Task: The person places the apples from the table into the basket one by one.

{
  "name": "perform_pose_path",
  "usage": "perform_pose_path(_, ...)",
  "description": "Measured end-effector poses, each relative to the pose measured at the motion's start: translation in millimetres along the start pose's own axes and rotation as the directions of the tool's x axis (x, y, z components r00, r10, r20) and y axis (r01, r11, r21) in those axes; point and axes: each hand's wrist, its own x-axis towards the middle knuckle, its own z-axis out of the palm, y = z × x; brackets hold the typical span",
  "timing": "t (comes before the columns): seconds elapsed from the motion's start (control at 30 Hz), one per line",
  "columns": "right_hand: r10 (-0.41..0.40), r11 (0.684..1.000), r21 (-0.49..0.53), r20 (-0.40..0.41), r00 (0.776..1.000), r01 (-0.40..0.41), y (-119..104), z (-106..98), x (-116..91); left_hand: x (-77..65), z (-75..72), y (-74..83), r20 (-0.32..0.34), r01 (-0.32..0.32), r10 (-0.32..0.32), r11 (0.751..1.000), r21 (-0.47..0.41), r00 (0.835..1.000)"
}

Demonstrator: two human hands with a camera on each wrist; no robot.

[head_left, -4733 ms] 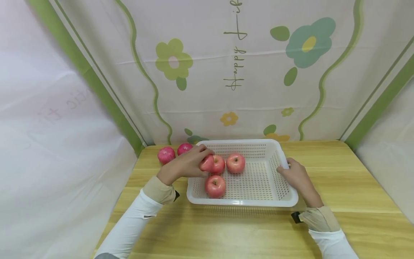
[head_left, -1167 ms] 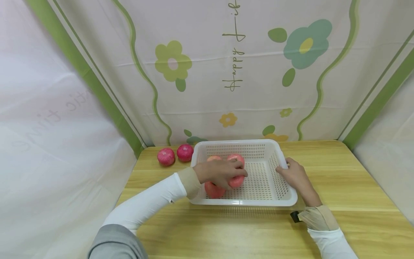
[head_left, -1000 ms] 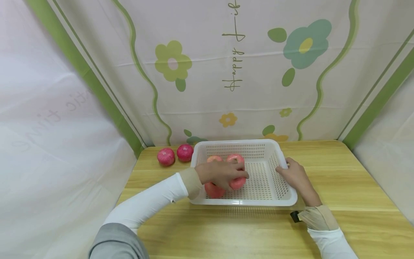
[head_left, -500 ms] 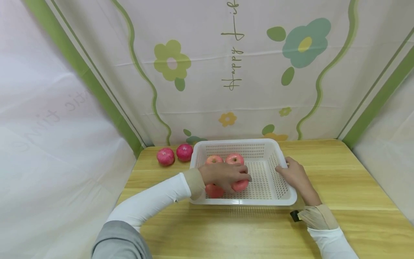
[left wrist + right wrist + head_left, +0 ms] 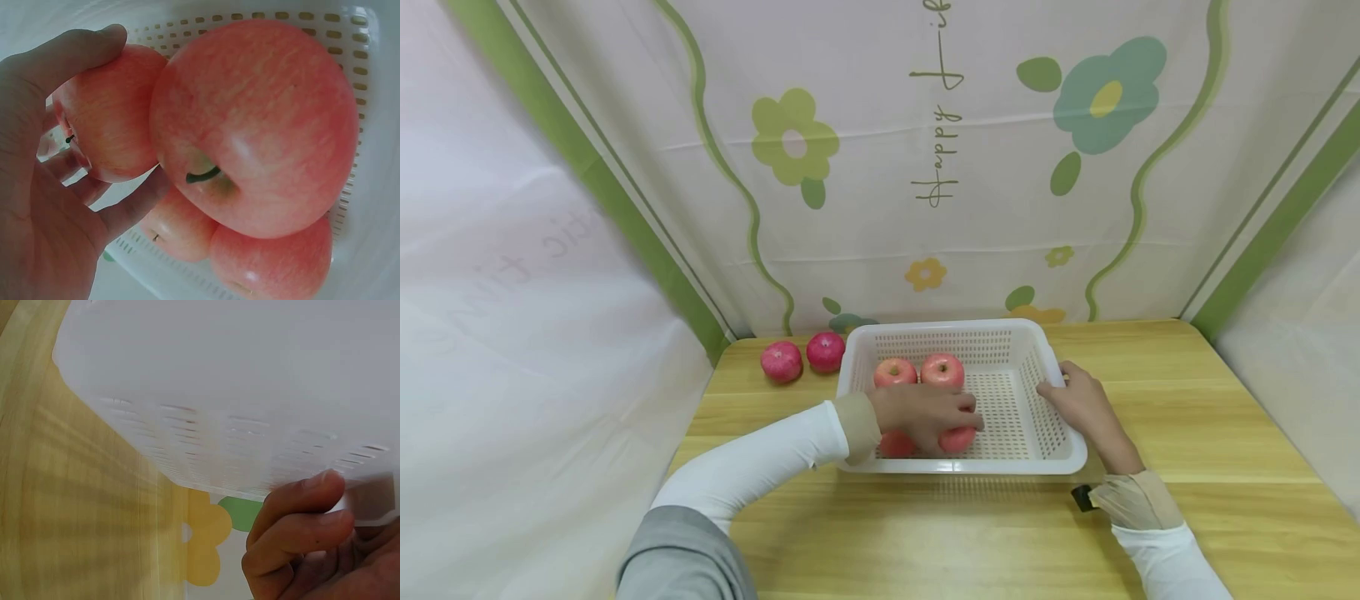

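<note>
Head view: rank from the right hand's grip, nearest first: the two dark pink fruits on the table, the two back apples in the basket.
From the right hand's grip:
1. Back-right apple: inside the basket, back row.
2. Back-left apple: same row, farther left.
3. Right dark pink fruit: outside, just left of the basket.
4. Left dark pink fruit: leftmost.
</note>
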Motion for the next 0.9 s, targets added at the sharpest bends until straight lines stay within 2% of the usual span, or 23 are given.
perform_pose_path(0.23, 0.007, 1.000, 0.013, 0.003, 1.000, -0.007, -0.5, 0.1, 0.0, 0.8, 3.9, 0.2, 0.001, -0.003, 0.003, 1.000, 0.006, 1.000)
perform_pose_path(0.47, 0.008, 1.000, 0.003, 0.003, 1.000, -0.008, -0.3, 0.3, 0.4, 2.7, 4.0, 1.0, 0.045, 0.012, -0.012, 1.000, -0.016, 0.999)
perform_pose_path(0.9, 0.009, 1.000, 0.012, 0.005, 1.000, -0.009, -0.6, 0.0, 0.4, 4.0, 5.6, 1.5, 0.058, 0.042, -0.041, 0.999, -0.006, 0.997)
